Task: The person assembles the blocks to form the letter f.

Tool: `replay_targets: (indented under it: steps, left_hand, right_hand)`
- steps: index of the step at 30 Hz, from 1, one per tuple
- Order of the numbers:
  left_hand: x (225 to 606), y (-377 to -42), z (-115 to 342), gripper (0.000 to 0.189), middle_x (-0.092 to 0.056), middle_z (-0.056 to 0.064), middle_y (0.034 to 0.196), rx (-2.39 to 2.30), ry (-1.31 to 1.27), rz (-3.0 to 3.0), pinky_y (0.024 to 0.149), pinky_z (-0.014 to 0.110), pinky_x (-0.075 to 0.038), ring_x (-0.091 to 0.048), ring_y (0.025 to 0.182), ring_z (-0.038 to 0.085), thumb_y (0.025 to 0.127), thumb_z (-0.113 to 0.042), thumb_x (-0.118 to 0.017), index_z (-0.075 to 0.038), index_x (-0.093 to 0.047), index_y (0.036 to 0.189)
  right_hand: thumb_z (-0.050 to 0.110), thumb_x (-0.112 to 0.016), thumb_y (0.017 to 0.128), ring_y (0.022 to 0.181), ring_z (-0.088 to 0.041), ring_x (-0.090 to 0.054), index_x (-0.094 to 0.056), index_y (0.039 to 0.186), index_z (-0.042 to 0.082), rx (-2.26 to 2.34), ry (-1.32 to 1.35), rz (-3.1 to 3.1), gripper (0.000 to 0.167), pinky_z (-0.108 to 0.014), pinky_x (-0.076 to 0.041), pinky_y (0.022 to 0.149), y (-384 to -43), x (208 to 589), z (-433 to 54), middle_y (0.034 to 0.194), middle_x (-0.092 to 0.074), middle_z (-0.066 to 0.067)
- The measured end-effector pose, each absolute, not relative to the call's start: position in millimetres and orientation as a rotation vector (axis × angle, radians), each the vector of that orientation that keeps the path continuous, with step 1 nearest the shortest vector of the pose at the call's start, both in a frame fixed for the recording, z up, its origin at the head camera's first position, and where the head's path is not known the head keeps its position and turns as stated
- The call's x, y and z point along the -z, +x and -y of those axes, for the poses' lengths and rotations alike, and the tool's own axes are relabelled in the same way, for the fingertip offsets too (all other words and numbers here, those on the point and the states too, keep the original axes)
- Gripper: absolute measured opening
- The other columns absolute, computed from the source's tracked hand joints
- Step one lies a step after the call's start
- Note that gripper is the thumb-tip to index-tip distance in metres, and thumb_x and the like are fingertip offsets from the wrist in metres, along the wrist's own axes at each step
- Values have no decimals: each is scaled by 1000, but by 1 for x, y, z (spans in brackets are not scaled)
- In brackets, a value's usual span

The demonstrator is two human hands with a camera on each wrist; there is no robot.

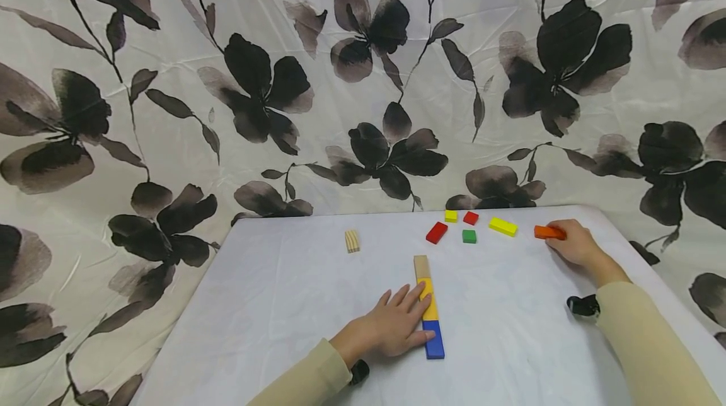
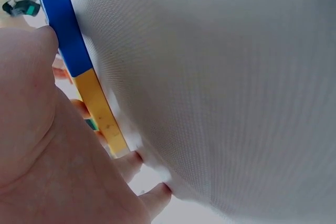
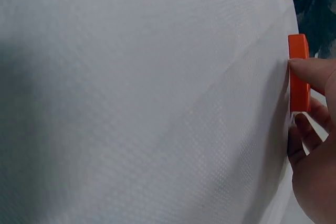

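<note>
A row of wooden blocks stands end to end on the white table: a plain wood block (image 1: 421, 266) at the far end, a yellow-orange block (image 1: 431, 308) in the middle and a blue block (image 1: 434, 346) nearest me. My left hand (image 1: 391, 324) lies along the row's left side, fingers spread and fairly straight on the yellow-orange block, thumb against the blue one (image 2: 63, 27). At the table's far right, my right hand (image 1: 577, 243) pinches an orange block (image 1: 547, 232) between thumb and fingers. In the right wrist view, the thumb presses the orange block's (image 3: 299, 90) near side.
Several loose blocks lie near the back edge: a long yellow block (image 1: 503, 227), a red block (image 1: 437, 232), a small red block (image 1: 471, 218), a small yellow block (image 1: 450, 216) and a green block (image 1: 469, 236). A bundle of pale sticks (image 1: 352, 241) sits left. Flowered cloth (image 1: 317, 110) hangs behind.
</note>
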State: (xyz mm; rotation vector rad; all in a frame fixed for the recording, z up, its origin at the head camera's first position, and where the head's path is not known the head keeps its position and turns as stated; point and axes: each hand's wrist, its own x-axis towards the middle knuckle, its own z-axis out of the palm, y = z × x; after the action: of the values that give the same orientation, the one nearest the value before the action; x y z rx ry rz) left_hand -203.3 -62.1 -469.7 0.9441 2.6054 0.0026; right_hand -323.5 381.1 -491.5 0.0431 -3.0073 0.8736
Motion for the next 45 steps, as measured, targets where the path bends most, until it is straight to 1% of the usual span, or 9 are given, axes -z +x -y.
replay_targets:
  steps: [6,13,22,28,31,36,41,45]
  left_hand:
    - [470,-204,62,78,-3,-1,173,-27,942,-2586,122,59,-21,-11,158,28,103,-69,-31,-24,-18,166]
    - [473,-206,62,79,-1,-1,173,-20,946,-2581,122,59,-20,-10,158,28,102,-70,-29,-25,-17,166]
    - [469,-204,63,79,-4,-1,173,-14,957,-2602,121,59,-23,-13,158,28,102,-70,-32,-24,-20,165]
    - [471,-204,62,79,-4,-1,173,-13,955,-2602,122,59,-22,-13,158,28,102,-70,-31,-24,-19,165]
    - [473,-205,62,79,-4,-2,173,-11,954,-2605,122,59,-22,-13,158,28,102,-70,-31,-24,-19,165]
    - [473,-205,62,79,-4,-1,173,-12,955,-2607,121,59,-23,-13,158,28,102,-70,-31,-24,-20,165]
    - [470,-203,62,79,-4,-1,173,-19,952,-2603,121,60,-23,-13,158,28,102,-70,-31,-24,-20,165]
    - [468,-203,63,79,-4,-1,173,-17,952,-2603,121,60,-23,-13,158,28,102,-69,-32,-24,-20,165]
  right_hand:
    - [7,-63,97,111,-55,-47,-49,131,-19,-830,79,2985,45,-71,-36,103,-323,489,-379,125,-45,-42]
    - [5,-67,94,110,-55,-48,-50,131,-19,-761,127,2953,47,-70,-37,102,-319,492,-376,124,-49,-41]
    - [5,-67,96,106,-50,-49,-48,133,-18,-815,112,2981,47,-69,-40,102,-313,489,-375,120,-49,-38]
    - [6,-67,97,107,-49,-50,-49,133,-16,-855,144,2949,46,-69,-40,102,-308,488,-373,122,-50,-37]
    - [6,-67,97,105,-48,-50,-49,133,-16,-875,171,2919,46,-68,-42,100,-306,486,-371,122,-51,-37]
    - [7,-68,96,101,-45,-51,-51,132,-16,-890,221,2877,46,-61,-45,92,-302,480,-368,122,-52,-36]
    - [9,-70,96,96,-40,-50,-53,131,-15,-902,252,2865,45,-50,-46,83,-297,476,-364,120,-54,-34]
    - [9,-71,95,92,-35,-49,-55,129,-13,-898,278,2846,44,-41,-43,77,-294,476,-359,117,-55,-31]
